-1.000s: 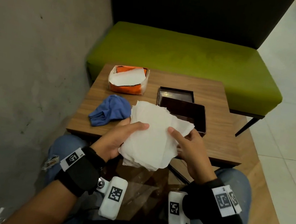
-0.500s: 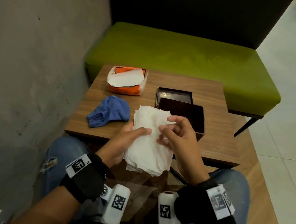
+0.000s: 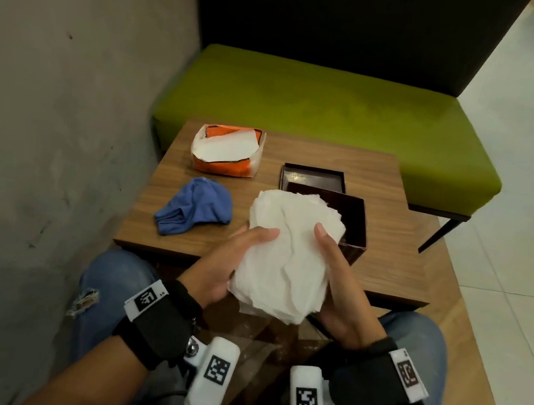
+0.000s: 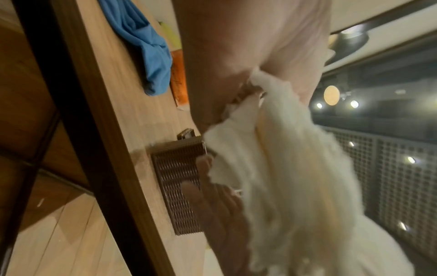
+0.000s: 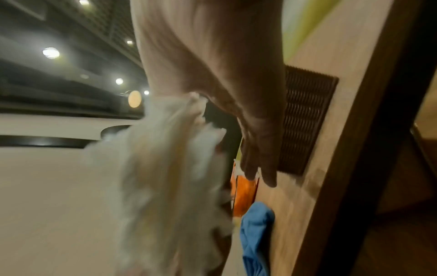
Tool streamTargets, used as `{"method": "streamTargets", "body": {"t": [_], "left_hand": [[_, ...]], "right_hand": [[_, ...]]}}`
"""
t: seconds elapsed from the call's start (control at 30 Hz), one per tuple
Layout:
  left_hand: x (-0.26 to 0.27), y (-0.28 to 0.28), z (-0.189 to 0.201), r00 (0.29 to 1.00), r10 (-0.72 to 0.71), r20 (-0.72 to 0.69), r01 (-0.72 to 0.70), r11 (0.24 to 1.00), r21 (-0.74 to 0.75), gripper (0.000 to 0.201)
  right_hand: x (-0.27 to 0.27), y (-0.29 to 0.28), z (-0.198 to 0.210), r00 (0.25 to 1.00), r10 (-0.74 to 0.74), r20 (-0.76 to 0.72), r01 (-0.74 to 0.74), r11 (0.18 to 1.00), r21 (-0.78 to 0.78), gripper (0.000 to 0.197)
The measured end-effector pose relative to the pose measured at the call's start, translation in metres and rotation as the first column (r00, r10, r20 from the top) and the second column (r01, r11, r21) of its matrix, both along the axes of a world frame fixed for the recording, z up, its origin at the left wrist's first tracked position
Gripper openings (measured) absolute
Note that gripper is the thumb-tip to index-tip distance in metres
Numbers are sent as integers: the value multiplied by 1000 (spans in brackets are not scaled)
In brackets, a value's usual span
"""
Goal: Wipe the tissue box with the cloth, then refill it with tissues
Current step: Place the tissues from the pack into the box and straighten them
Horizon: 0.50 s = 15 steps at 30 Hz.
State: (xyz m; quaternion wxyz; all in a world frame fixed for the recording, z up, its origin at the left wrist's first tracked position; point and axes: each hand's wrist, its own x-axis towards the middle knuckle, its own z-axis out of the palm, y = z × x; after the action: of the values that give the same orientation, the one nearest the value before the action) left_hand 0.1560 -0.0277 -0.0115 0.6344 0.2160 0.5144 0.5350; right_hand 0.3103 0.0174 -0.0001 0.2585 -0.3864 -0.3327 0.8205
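I have the stack of tissues (image 3: 285, 257) clasped from both sides: my left hand (image 3: 231, 266) wraps its left edge with the thumb laid over the top sheet, and my right hand (image 3: 337, 282) cups the right edge, thumb also on top. Half a second ago my right fingers were bunched over the middle of the stack, pinching at the sheets; now they have gone back to the side, and the pile looks squared and narrower than it did a second ago, when it spread wide between my hands. I take that to mean the folding is done and the bundle is ready to go in.

The dark brown tissue box (image 3: 351, 229) stands open near the table's (image 3: 388, 265) front edge, right of centre, just behind the stack's far corner, with its lid (image 3: 312, 176) lying open side up directly behind it. The blue cloth (image 3: 197, 206) is crumpled toward the front left of the table, so wiping seems finished. The orange tissue packet (image 3: 228, 153) sits at the back left, torn open. Next I would lower the stack into the box.
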Motion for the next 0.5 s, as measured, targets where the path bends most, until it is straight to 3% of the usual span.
{"method": "streamTargets", "body": {"t": [0.13,0.2,0.3,0.4,0.5], "left_hand": [[11,0,5,955,-46,-293,50,999,7,45],[9,1,7,931,-20,-364,22,1000,1,49],[10,3,8,876,-111,-469,105,994,-39,54],[5,5,13,905,-73,-420,64,997,-36,42],[-7,2,12,944,44,-326,-48,999,-2,67]], "right_hand": [[-7,-3,-4,999,-13,-47,15,1000,27,54],[-7,-2,-8,997,-45,-66,47,999,25,53],[-10,-3,-12,998,-61,1,60,997,37,50],[-6,2,-17,989,-148,-4,148,988,-38,49],[2,11,-15,954,-277,-114,258,954,-153,47]]}}
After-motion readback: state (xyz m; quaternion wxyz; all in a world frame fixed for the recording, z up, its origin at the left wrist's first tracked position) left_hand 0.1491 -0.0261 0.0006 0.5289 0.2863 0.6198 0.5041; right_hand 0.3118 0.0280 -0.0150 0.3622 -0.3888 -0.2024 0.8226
